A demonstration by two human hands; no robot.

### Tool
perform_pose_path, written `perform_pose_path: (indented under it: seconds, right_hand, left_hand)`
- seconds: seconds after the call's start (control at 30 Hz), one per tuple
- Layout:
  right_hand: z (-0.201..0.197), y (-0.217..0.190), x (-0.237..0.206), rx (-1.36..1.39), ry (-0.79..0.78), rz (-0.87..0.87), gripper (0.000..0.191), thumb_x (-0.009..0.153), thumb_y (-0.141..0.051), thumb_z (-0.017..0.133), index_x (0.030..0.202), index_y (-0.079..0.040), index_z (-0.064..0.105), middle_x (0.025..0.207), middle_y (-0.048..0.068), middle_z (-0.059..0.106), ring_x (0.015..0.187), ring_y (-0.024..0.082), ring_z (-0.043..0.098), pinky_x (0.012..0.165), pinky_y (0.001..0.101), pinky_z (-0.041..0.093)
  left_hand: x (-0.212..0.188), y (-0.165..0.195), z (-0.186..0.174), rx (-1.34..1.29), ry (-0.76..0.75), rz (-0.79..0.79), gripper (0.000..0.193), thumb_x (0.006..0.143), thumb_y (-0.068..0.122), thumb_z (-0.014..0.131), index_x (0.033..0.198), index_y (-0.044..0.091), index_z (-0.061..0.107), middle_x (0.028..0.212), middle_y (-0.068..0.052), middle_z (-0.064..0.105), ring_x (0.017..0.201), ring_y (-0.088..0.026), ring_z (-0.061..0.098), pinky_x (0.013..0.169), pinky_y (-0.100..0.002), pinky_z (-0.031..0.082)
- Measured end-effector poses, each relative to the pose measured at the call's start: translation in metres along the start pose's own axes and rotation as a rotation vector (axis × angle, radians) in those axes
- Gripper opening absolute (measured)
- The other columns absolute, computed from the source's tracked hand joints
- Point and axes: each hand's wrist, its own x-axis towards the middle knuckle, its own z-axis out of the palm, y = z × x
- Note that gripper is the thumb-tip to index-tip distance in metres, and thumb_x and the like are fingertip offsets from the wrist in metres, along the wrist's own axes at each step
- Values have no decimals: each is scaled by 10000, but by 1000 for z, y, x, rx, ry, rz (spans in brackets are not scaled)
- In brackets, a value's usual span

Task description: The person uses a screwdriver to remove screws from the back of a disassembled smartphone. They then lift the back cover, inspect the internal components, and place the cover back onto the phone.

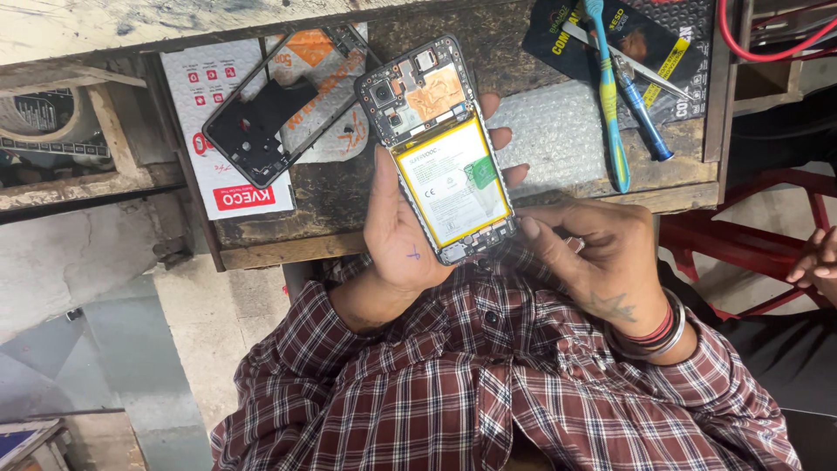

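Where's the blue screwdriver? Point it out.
The blue screwdriver lies on the wooden bench, upper right in the head view, beside the toothbrush and right of the opened phone.

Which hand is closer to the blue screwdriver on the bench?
The right hand. It is below the blue screwdriver, at the opened phone; the left hand is farther left, holding the phone.

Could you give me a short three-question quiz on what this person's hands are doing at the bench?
1. True or false: the opened phone shows its battery.
2. Which hand cradles the phone: left hand or right hand?
3. What lies on the bench left of the phone: A) black phone frame, B) hammer, C) cup?

Key: 1 true; 2 left hand; 3 A.
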Motion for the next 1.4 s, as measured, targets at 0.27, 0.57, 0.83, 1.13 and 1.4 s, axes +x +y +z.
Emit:
perform_pose_path:
  seconds: [0.27, 0.57, 0.83, 1.13, 1.4]
  right_hand:
    - [0, 12, -7, 356, -68, 160, 158, 973, -83, 705, 1082, 6, 779, 894, 63, 780, 786, 62, 686, 687, 210, 542]
    - [6, 15, -19, 315, -6, 115, 167, 887, -58, 794, 1037, 11, 769, 948, 72, 785, 793, 63, 707, 665, 190, 552]
    - [3, 7, -21, 303, 3, 37, 158, 900, -57, 786, 1043, 3, 760, 1016, 76, 791, 838, 65, 712, 679, 184, 553]
    - [3, 10, -23, 325, -46, 59, 192, 916, -78, 778, 1089, -6, 737, 982, 54, 786, 855, 62, 715, 728, 199, 575]
    - [7, 19, -25, 385, -107, 127, 332, 934, -117, 736, 1245, -4, 712, 905, 55, 771, 773, 65, 694, 668, 209, 549]
  left_hand:
    - [0, -1, 0, -72, 11, -19, 668, 1175, 580, 148, 1638, 121, 293, 1662, -198, 328, 1460, -315, 467, 1213, -553, 432]
    - [0, -7, -10, -148, -50, -35, 716, 1182, 621, 147, 1635, 93, 313, 1660, -197, 345, 1414, -317, 515, 1166, -530, 483]
    - [-2, -10, -16, -252, -47, -76, 751, 1159, 652, 162, 1633, 84, 295, 1650, -194, 343, 1392, -339, 529, 1141, -544, 494]
    - [-5, -9, -19, -227, -37, -104, 778, 1168, 655, 168, 1639, 49, 293, 1655, -204, 348, 1379, -360, 535, 1135, -530, 496]
    - [-4, -4, 6, -4, 107, -206, 783, 1111, 582, 215, 1660, 24, 179, 1629, -290, 342, 1445, -375, 518, 1214, -543, 468]
